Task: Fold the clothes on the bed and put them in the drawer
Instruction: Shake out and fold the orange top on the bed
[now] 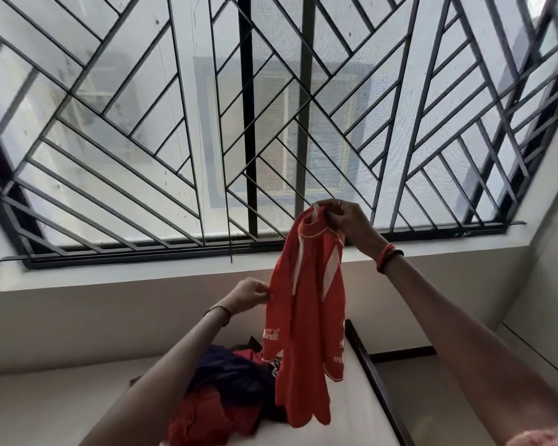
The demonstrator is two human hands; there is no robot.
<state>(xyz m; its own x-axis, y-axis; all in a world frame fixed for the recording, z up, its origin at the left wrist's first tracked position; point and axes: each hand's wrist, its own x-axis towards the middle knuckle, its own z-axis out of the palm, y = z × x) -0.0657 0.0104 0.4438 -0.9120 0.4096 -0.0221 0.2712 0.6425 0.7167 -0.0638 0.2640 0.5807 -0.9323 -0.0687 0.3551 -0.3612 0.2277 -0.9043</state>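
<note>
Bunched red shirt [303, 317] hangs nr clothes pile [226, 391].

Barred window [174, 123], pale wall [94, 317], daylight.

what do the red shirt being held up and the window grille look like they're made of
The red shirt: thin, soft synthetic-looking jersey; it hangs limp in folds with a slight sheen and white printed lettering. The window grille: probably painted metal, dark and matte; its bars are thin, straight and rigid.
</note>
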